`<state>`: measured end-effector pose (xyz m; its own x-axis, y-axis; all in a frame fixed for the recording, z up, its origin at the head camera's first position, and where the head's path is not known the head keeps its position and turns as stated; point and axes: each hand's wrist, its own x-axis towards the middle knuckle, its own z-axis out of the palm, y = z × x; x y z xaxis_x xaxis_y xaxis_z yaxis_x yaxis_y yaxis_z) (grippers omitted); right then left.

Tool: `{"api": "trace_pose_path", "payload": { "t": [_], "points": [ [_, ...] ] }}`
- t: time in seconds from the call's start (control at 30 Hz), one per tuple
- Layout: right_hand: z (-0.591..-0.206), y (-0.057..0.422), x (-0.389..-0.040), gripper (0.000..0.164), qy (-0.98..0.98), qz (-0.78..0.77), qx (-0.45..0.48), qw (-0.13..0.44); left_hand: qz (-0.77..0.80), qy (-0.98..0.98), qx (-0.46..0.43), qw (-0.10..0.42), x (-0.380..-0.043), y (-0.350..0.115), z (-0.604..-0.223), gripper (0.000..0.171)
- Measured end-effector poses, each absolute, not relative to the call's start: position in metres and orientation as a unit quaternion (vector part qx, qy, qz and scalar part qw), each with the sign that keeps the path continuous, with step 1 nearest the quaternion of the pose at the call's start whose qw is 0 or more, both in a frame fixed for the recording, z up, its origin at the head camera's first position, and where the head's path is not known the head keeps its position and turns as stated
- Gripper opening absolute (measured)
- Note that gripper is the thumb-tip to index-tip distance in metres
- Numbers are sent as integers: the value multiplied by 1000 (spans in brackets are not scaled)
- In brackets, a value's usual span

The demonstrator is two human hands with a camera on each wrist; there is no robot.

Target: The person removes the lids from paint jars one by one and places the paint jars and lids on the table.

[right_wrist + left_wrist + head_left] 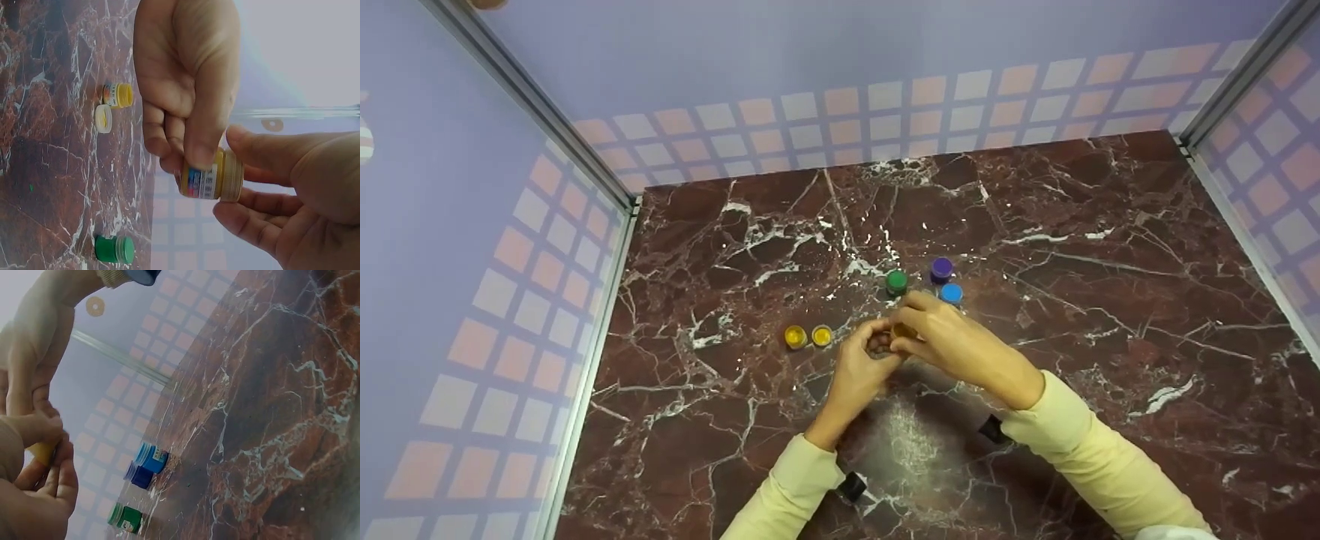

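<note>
Both hands meet around a small paint jar with a printed label and yellow contents (pixel 203 184). My left hand (pixel 856 371) holds the jar's body between thumb and fingers. From above, my right hand (pixel 960 345) grips the jar's pale translucent lid (pixel 232 177) with thumb and fingertips. In the left wrist view the fingers hide most of the jar. To the left of the hands stands an uncapped yellow paint jar (pixel 795 337), with a loose lid (pixel 822 335) beside it, yellow inside.
Just beyond the hands stand a green paint jar (pixel 896 282), a purple jar (pixel 941 270) and a blue jar (pixel 951 293), all capped. The dark red marble-patterned table (pixel 720 450) is bordered by lilac panels (pixel 810 52) at the back and sides.
</note>
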<state>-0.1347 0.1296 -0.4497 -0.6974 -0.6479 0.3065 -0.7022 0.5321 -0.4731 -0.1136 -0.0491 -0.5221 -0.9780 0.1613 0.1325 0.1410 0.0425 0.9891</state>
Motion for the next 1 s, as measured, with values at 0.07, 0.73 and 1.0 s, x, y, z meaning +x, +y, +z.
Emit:
{"api": "trace_pose_path", "payload": {
  "t": [0.07, 0.73, 1.0],
  "points": [
    [-450, 132, -135, 24, -867, 300, 396, 38, 692, 712, 114, 34, -115, -53, -521, 36],
    [-443, 139, -133, 20, -830, 298, 472, 11, 610, 736, 239, 172, -136, -83, -512, 39],
    [-440, 137, -132, 24, -822, 276, 498, 19, 609, 710, 290, 202, -144, -90, -513, 31]
  ]
}}
